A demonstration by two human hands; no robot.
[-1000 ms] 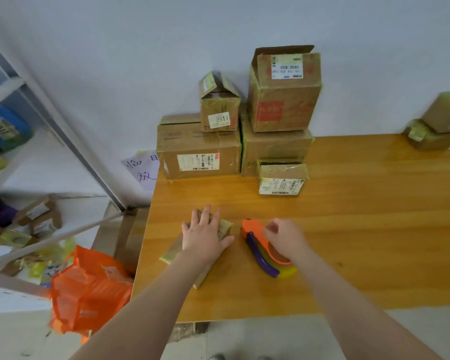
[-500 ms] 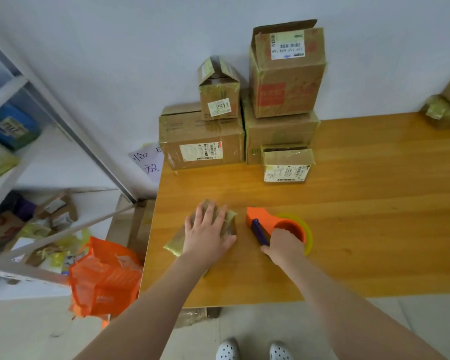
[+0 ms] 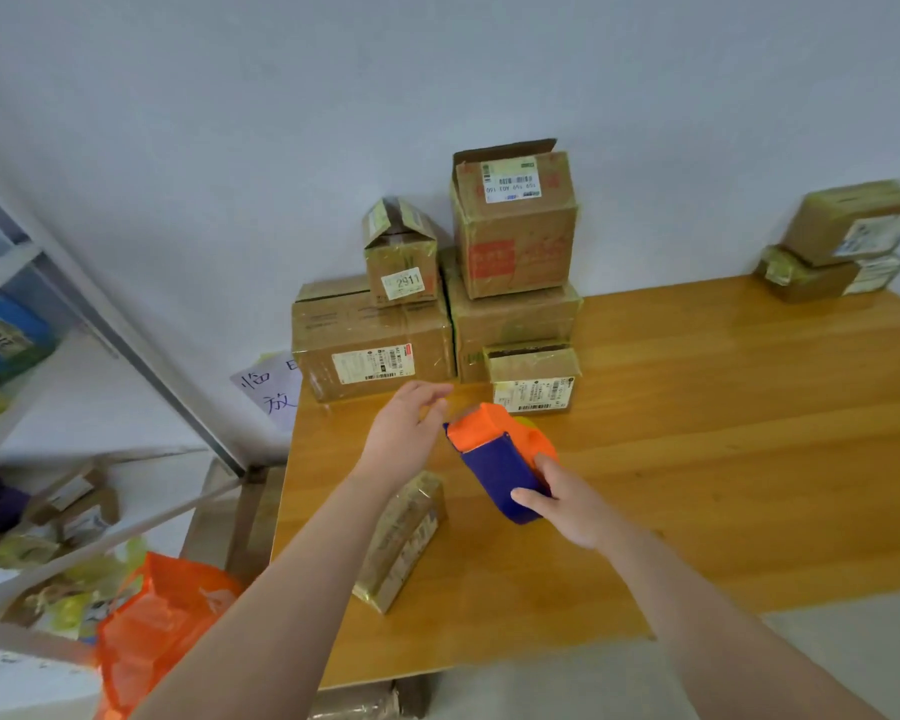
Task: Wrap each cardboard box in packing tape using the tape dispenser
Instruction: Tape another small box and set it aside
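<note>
Nearby, a flat cardboard box (image 3: 401,537) lay on the wooden counter (image 3: 723,433), close to the left edge and a little back from the front edge. Its long axis ran away from the viewer, leaning slightly right. Just right of it and lifted off the counter, the right hand (image 3: 567,506) had its grip clamped round the purple handle of the tape dispenser (image 3: 494,454). The dispenser's orange head pointed away and to the left, with the handle end toward the person. The left hand (image 3: 406,433) hovered near the box's far end, beside the orange head, grip apart, fingers loosely bent and holding nothing. Bare counter stretched wide to the right. Farther back, a stack of taped boxes (image 3: 370,350) stood against the wall. The top box (image 3: 515,226) had one flap raised, its contents hidden. Two more boxes (image 3: 848,241) sat stacked at the far right. Off the counter's left edge, an orange bag (image 3: 162,631) sat low beside a metal shelf (image 3: 100,314).
</note>
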